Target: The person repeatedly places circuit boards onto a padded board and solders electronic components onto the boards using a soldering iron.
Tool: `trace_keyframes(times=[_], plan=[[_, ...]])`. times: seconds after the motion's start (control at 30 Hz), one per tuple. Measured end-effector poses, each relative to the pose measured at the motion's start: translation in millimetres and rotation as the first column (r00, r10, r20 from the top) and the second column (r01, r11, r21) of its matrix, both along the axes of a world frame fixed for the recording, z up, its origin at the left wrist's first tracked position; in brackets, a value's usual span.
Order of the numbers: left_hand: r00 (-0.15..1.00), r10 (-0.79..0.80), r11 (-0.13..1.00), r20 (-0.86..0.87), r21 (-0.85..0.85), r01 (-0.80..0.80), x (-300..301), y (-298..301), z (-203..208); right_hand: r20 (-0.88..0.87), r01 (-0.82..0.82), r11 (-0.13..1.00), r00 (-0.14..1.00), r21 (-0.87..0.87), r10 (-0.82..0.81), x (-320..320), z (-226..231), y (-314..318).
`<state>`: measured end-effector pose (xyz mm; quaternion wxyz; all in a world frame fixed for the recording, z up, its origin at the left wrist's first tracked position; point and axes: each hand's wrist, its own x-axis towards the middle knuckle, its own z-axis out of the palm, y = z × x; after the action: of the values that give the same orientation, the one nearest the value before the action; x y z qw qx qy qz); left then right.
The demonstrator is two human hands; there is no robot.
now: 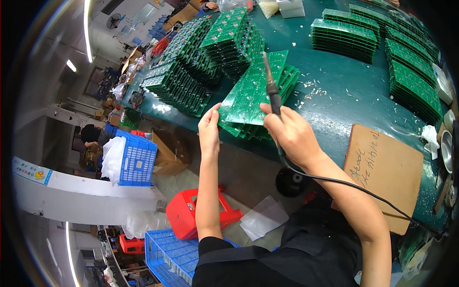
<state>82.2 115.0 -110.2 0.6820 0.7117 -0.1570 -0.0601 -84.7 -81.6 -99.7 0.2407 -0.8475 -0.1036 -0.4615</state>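
Observation:
My right hand (293, 135) is closed around the dark handle of a soldering iron (273, 91). Its metal tip points up and away, over a green circuit board panel (246, 98). The iron's black cord trails along my right forearm. At the panel's near left corner, my left hand (209, 128) pinches the edge between thumb and fingers. This panel lies tilted over further green panels (289, 82), which show beneath it at the table's near edge. Whether the tip touches the board I cannot tell.
Tall stacks of circuit boards (177, 86) stand left and behind; more stacks (344, 39) line the right. White scraps (313, 91) litter the green table (330, 110). Cardboard (387, 172) lies at the right. Below are a red stool (184, 215) and blue crates (167, 253).

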Motion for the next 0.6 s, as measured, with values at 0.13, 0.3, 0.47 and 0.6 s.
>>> trace_keyframes(times=[0.13,0.3,0.47,0.6], plan=[[0.997,0.071,0.997,-0.001,-0.006,-0.071,-5.6,-2.1,-1.4,0.094,-0.036,0.988,0.995,0.152,0.022,5.7,10.2,10.4],[0.988,0.017,0.996,-0.151,-0.084,-0.03,-10.5,0.6,7.7,0.017,-0.197,0.973,0.98,0.118,0.196,10.0,-13.5,25.8],[0.99,0.092,0.987,0.104,0.119,-0.105,-17.9,-4.8,4.4,-0.106,-0.094,0.994,0.991,-0.052,0.088,2.3,-5.2,20.0],[0.991,0.086,0.993,0.098,0.071,-0.094,-6.2,-0.7,-3.2,-0.025,-0.084,0.994,0.996,0.075,0.086,-10.1,-4.7,10.2]])
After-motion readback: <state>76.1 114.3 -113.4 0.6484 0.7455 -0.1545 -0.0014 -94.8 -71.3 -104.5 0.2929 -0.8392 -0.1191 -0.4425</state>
